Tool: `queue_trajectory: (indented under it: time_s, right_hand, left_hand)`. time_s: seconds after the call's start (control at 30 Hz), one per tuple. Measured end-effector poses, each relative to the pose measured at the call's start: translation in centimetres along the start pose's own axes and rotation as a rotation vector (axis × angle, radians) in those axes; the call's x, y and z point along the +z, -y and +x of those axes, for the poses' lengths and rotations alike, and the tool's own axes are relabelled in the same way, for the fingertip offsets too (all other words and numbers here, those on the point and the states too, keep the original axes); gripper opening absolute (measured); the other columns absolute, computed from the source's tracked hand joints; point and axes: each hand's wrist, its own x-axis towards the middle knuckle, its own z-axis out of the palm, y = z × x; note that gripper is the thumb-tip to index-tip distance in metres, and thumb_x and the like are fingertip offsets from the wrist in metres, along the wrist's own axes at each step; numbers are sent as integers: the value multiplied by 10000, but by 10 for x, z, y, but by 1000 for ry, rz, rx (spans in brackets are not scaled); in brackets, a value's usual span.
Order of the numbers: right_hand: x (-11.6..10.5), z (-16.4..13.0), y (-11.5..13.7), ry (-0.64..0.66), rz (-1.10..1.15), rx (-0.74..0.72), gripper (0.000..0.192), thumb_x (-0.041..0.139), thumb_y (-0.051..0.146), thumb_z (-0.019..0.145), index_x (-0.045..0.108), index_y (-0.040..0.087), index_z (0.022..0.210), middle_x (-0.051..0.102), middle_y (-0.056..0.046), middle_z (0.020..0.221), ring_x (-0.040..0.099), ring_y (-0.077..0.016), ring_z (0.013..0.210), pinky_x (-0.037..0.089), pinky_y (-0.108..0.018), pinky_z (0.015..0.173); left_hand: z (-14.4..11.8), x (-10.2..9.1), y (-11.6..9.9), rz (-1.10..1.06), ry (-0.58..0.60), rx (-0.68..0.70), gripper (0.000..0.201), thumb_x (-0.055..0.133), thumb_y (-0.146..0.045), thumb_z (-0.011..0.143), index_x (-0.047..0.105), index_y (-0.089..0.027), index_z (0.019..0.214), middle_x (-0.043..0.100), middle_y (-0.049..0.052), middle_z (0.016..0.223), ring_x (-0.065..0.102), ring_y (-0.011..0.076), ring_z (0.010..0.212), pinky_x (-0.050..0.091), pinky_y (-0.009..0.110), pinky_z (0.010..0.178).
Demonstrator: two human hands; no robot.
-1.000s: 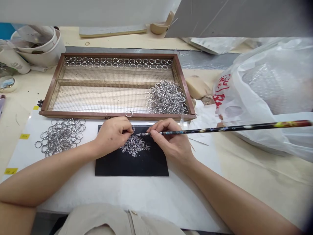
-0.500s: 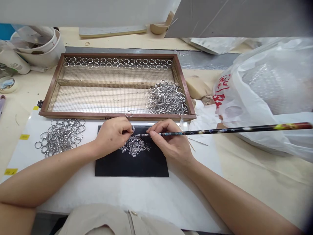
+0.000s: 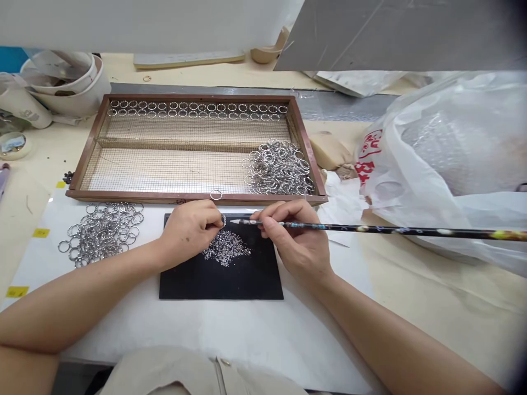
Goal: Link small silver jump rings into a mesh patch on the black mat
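Pinched in the fingertips of my left hand [image 3: 192, 230] is a small silver ring [image 3: 224, 220], mostly hidden by the fingers. My right hand [image 3: 298, 236] grips a long black patterned pencil-like stick [image 3: 341, 226] near its pale pointed tip, which points left at the ring and stands slightly apart from it. Below both hands, a heap of tiny shiny stones [image 3: 226, 248] lies on a black mat [image 3: 222, 285]. Another ring [image 3: 216, 195] rests on the front rim of a wooden mesh tray [image 3: 197, 198], just beyond my left hand.
Two rows of rings [image 3: 197, 111] line the tray's far side; a pile of rings [image 3: 280, 167] fills its right end. More loose rings [image 3: 102, 233] lie left of the mat. A white plastic bag [image 3: 444, 148] bulges at the right. White tubs [image 3: 78, 90] stand back left.
My right hand has drawn slightly right, taking the stick's tip away from the ring. The left hand keeps its pinch on the ring. The whole view has shifted a little.
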Motion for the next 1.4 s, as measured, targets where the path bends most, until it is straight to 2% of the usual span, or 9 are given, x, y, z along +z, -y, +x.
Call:
queue_trajectory:
  time_s: [0.53,1.13,1.4]
  right_hand:
    - [3,0,0,40,-18,-70,150,556,114,836,474,233,797,557,19,724,598,-159,748,473,-341,664]
    - [3,1,2,43,-59,-75,137,558,156,844,464,235,783,556,23,695,596,-162,730,488,-350,661]
    - [0,-1,1,22,-116,26,143,560,177,836,460,230,747,547,15,713,582,-161,725,467,-342,653]
  left_hand:
    - [-1,0,-2,7,16,-15,163,557,-77,756,611,-150,620,626,-3,706,569,100,663,430,215,586]
    - [1,-1,-1,7,20,-20,160,566,-67,753,609,-150,623,628,-6,708,567,95,661,424,208,581]
    - [0,-1,-2,6,20,-14,171,546,-79,761,607,-154,620,627,-2,700,569,98,658,428,212,581]
